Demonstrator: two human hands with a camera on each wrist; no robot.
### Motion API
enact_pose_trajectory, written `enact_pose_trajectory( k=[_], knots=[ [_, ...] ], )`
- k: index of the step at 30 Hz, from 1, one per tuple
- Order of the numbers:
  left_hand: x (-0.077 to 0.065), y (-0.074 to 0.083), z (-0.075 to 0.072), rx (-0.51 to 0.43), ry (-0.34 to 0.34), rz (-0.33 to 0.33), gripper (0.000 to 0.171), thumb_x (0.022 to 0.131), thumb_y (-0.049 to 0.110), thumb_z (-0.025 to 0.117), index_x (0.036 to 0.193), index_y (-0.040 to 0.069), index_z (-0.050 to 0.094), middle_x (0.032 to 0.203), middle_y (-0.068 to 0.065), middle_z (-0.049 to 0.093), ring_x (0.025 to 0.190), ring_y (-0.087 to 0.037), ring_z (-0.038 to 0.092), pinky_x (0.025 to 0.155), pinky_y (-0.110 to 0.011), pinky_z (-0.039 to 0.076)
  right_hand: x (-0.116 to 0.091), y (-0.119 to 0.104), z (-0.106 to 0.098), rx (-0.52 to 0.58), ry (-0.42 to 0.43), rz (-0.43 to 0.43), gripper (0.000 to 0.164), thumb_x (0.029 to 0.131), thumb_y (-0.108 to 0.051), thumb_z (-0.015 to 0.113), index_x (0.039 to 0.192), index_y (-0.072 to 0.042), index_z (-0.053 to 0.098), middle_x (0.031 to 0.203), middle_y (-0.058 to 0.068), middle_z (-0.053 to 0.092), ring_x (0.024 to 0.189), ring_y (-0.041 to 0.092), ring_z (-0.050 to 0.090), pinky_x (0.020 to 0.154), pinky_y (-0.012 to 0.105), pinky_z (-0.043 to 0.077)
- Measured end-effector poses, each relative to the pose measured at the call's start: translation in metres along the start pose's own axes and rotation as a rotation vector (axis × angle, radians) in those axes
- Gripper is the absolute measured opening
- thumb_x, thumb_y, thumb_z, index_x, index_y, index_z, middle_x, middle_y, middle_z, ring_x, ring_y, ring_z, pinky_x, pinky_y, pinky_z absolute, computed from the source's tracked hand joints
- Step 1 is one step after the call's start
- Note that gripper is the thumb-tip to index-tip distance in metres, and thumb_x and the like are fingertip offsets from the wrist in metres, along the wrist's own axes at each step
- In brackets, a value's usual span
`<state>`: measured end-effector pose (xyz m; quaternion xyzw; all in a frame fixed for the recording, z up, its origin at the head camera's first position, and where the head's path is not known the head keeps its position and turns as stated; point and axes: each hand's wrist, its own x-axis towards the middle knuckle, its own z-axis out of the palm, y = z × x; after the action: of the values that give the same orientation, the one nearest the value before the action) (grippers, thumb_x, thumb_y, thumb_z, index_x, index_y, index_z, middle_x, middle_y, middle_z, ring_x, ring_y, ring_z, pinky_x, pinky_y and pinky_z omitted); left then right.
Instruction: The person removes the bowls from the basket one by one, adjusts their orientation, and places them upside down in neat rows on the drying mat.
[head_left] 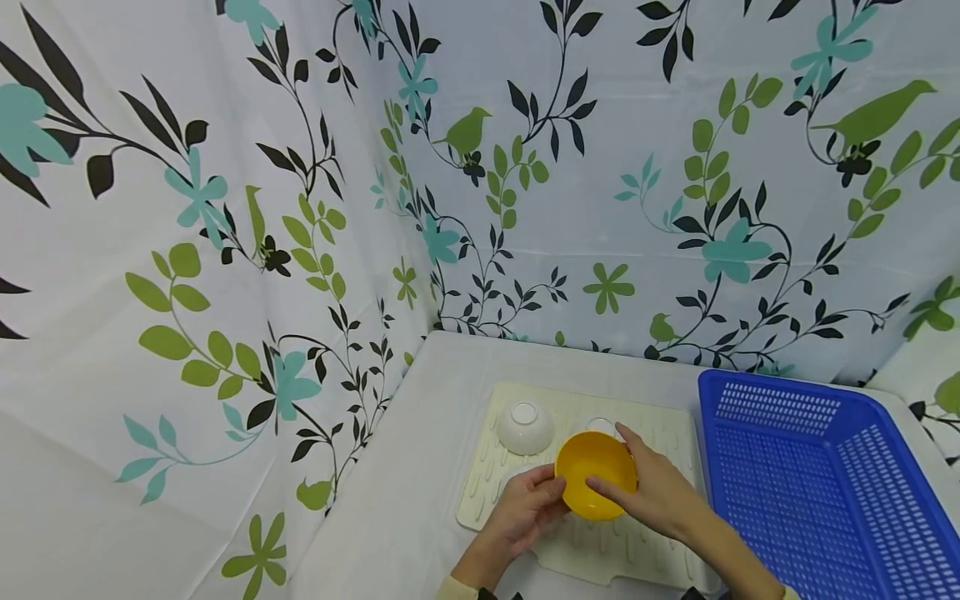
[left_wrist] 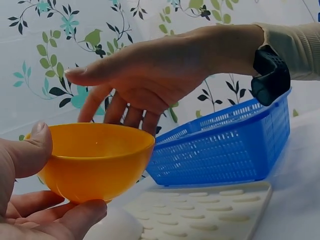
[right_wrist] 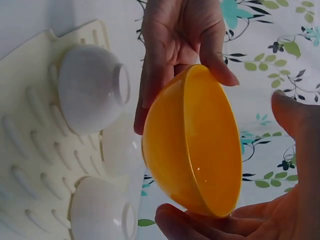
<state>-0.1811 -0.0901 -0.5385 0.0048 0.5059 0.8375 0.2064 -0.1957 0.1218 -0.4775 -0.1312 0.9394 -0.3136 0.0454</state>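
Observation:
A yellow bowl (head_left: 588,458) is held up over a cream draining mat (head_left: 652,550), its mouth facing upward. My left hand (head_left: 525,508) grips it from the left, thumb on the rim and fingers under the base. On the far side, my right hand (head_left: 662,492) has its fingers against the bowl's outside, while its thumb stands apart from the rim. White bowls sit upside down on the mat: one white bowl (head_left: 525,429) is in plain sight, and two others (right_wrist: 92,90) (right_wrist: 100,207) are partly hidden by the yellow bowl and hands in the head view.
To the right of the mat stands a blue plastic basket (head_left: 795,467) with perforated walls. A white cloth (head_left: 405,500) covers the table. Behind and to the left hangs a patterned curtain (head_left: 480,275) with leaves and birds.

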Motion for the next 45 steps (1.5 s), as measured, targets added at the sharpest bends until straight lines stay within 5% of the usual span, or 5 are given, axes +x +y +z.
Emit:
enact_pose_trajectory(
  k=[10, 15, 20, 35, 45],
  knots=[
    [0.006, 0.005, -0.005, 0.034, -0.009, 0.069, 0.052, 0.088, 0.019, 0.063, 0.132, -0.002, 0.047, 0.128, -0.017, 0.059, 0.106, -0.017, 0.064, 0.091, -0.031, 0.055, 0.008, 0.015, -0.009, 0.345, -0.134, 0.196, 0.074, 0.092, -0.057, 0.044, 0.141, -0.002, 0.034, 0.105, 0.021, 0.067, 0.065, 0.016, 0.067, 0.058, 0.033, 0.061],
    [0.007, 0.005, -0.005, 0.046, -0.052, 0.085, 0.051, 0.088, 0.017, 0.063, 0.134, 0.000, 0.047, 0.131, -0.017, 0.056, 0.108, -0.017, 0.063, 0.091, -0.029, 0.055, 0.012, 0.025, -0.012, 0.628, -0.304, 0.266, 0.088, 0.092, -0.068, 0.025, 0.135, 0.008, 0.039, 0.086, 0.015, 0.070, 0.067, 0.030, 0.070, 0.060, 0.041, 0.061],
    [0.006, 0.006, -0.002, 0.083, -0.142, 0.089, 0.053, 0.088, 0.014, 0.063, 0.136, -0.001, 0.044, 0.135, -0.020, 0.051, 0.112, -0.018, 0.061, 0.091, -0.025, 0.055, 0.014, 0.036, -0.017, 0.793, -0.495, 0.283, 0.097, 0.088, -0.074, 0.018, 0.132, 0.009, 0.040, 0.088, 0.020, 0.072, 0.072, 0.034, 0.071, 0.067, 0.044, 0.060],
    [0.007, 0.003, -0.002, 0.296, -0.225, -0.020, 0.059, 0.088, 0.025, 0.062, 0.142, 0.016, 0.041, 0.134, -0.016, 0.055, 0.113, -0.023, 0.062, 0.091, -0.033, 0.054, 0.009, 0.055, -0.009, 0.814, -0.560, 0.196, 0.073, 0.096, -0.057, 0.031, 0.128, 0.006, 0.047, 0.106, 0.018, 0.068, 0.089, 0.032, 0.070, 0.080, 0.043, 0.058],
    [0.013, -0.005, 0.000, 0.424, -0.140, -0.054, 0.058, 0.088, 0.040, 0.061, 0.139, 0.016, 0.046, 0.133, -0.012, 0.056, 0.115, -0.023, 0.060, 0.093, -0.039, 0.053, 0.005, 0.065, 0.004, 0.593, -0.425, 0.142, 0.061, 0.095, -0.044, 0.048, 0.133, 0.005, 0.045, 0.115, 0.014, 0.063, 0.096, 0.024, 0.064, 0.083, 0.039, 0.059]
  ],
)
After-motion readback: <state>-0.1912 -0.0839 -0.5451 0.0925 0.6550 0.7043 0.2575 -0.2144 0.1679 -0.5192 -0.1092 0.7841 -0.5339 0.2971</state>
